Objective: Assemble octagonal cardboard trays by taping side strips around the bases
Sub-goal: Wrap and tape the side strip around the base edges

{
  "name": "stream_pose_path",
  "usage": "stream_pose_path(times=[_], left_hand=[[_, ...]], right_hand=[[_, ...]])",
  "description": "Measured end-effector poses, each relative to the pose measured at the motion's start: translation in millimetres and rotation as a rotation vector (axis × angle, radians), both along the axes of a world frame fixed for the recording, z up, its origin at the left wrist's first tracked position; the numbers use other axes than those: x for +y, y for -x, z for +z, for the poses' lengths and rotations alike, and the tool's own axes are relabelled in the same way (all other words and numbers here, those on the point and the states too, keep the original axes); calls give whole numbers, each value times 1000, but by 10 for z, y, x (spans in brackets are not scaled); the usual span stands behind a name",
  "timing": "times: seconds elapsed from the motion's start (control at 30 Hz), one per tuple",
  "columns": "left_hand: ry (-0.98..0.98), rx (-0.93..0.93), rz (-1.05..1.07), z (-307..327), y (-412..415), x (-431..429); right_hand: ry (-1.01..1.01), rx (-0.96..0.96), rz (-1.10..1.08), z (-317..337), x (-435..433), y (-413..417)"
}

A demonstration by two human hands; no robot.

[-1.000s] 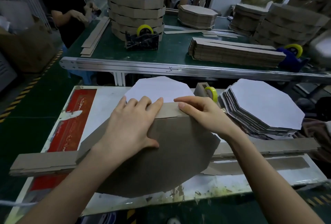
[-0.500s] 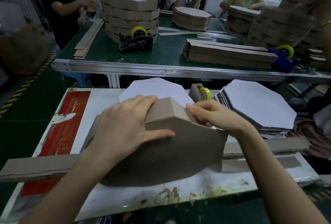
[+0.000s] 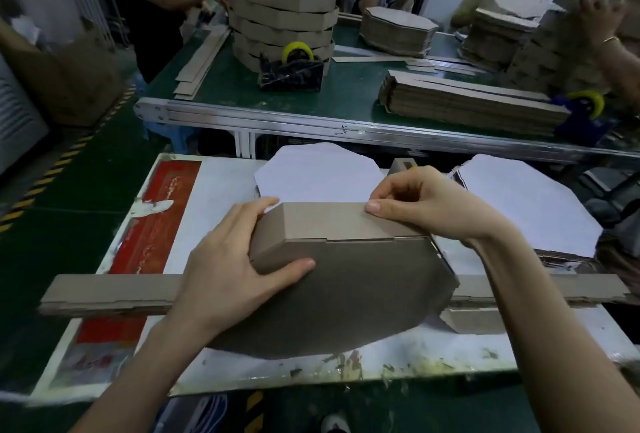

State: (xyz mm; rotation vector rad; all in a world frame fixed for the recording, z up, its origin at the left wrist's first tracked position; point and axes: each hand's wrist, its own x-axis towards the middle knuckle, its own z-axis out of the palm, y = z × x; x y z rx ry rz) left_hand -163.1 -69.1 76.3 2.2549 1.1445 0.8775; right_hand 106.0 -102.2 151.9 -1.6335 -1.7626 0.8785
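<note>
A brown octagonal cardboard tray stands tilted on my white worktable, its underside facing me. A folded side strip wraps along its top edge. My left hand grips the tray's left corner, thumb on the base, fingers over the strip. My right hand pinches the strip's upper right edge with thumb and curled fingers. A white octagonal base lies flat behind the tray. A long flat cardboard strip lies across the table under the tray.
A stack of white-faced octagonal bases sits at the right. A tape dispenser peeks out behind my right hand. Across the aisle, a green table holds finished trays, strip stacks and tape dispensers. Other people work there.
The tray has turned so a new flat side faces up. My right hand moved from behind the tray to pinch the strip's top edge. My left hand shifted to the left corner.
</note>
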Motion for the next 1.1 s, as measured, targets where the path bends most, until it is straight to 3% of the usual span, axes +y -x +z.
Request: stream_pose_path(times=[0.3, 0.67, 0.77, 0.9, 1.0, 1.1], left_hand=[[-123, 88, -102, 195, -270, 14], [-158, 14, -197, 227, -301, -6], [-112, 38, -223, 288, -377, 2], [-125, 130, -241, 373, -579, -27], [-167, 170, -226, 402, -712, -65], [-161, 194, -222, 415, -807, -62]], right_hand=[[-14, 23, 3, -33, -3, 60], [52, 46, -20, -26, 9, 16], [-9, 94, -234, -133, 126, -126], [-89, 222, -737, -487, 427, -626], [46, 192, -939, -858, 548, -1139], [200, 130, -983, -1219, 598, -1601]])
